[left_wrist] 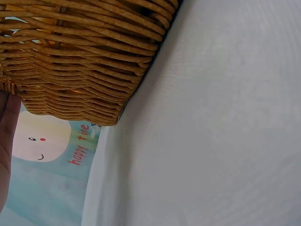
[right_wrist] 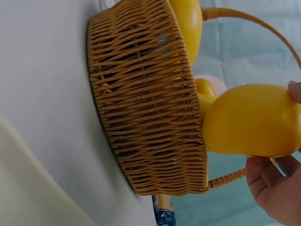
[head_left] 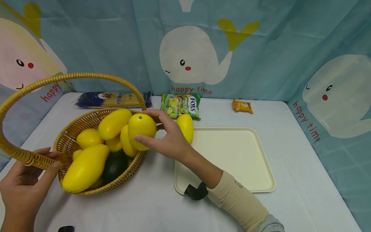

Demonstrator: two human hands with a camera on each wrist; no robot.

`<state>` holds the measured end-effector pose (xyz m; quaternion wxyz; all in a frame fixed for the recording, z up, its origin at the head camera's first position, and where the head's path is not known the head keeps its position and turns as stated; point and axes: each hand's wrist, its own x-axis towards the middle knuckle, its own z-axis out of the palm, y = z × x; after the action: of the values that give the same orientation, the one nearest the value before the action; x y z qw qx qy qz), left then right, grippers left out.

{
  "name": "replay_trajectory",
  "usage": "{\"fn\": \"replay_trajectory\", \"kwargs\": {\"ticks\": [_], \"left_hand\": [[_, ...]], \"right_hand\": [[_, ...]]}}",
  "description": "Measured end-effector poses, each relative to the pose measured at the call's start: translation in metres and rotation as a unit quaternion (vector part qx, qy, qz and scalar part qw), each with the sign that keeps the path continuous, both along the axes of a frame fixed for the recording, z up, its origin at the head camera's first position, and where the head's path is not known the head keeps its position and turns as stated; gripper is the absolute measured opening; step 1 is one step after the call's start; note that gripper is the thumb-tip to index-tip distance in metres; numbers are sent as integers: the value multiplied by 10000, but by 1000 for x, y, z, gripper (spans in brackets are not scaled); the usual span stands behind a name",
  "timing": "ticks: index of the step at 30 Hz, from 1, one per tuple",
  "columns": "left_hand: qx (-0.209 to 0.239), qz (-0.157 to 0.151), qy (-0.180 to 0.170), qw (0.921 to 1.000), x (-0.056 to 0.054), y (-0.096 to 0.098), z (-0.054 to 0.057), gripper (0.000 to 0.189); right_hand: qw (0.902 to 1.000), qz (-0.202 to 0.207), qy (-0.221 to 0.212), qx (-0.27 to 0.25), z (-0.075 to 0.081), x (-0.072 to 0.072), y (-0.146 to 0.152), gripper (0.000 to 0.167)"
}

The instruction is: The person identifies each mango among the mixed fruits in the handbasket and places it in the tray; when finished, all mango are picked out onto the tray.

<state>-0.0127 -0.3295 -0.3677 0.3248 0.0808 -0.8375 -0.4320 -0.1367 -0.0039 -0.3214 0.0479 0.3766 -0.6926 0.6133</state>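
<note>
A wicker basket (head_left: 134, 170) with a tall arched handle stands at the left. My left hand (head_left: 23, 190) grips it where the handle meets the rim, thumb on the near side; its fingers (left_wrist: 6, 136) show at the weave in the left wrist view. Above the basket's right rim, my right hand (head_left: 174, 138) holds a yellow mango (head_left: 142, 129) between thumb and fingers; the mango (right_wrist: 251, 120) is over the rim in the right wrist view. Inside the basket lie several yellow fruits, among them a large mango (head_left: 85, 167), and a dark green avocado (head_left: 115, 166).
A cream tray (head_left: 232, 161) lies right of the basket, with another yellow mango (head_left: 186, 127) at its far left corner. Along the back are a blue pasta packet (head_left: 104, 100), a green Fox's candy bag (head_left: 181, 104) and a small orange packet (head_left: 242, 106).
</note>
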Motion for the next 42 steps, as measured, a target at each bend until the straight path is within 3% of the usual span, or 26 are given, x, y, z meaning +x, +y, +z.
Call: {"fn": "replay_trajectory", "kwargs": {"ticks": [13, 26, 35, 42], "left_hand": [[-42, 16, 7, 10000, 1, 1, 3, 47], [8, 66, -71, 10000, 1, 0, 2, 47], [18, 76, -112, 9999, 1, 1, 2, 47], [8, 105, -95, 9999, 1, 1, 2, 47]], "right_hand": [[9987, -230, -316, 325, 2, -1, 15, 55], [9916, -903, -784, 501, 0, -12, 51, 51], [9800, -1300, -1196, 915, 8, -28, 82, 50], [9603, -1585, -1669, 1574, 15, -40, 103, 52]]}}
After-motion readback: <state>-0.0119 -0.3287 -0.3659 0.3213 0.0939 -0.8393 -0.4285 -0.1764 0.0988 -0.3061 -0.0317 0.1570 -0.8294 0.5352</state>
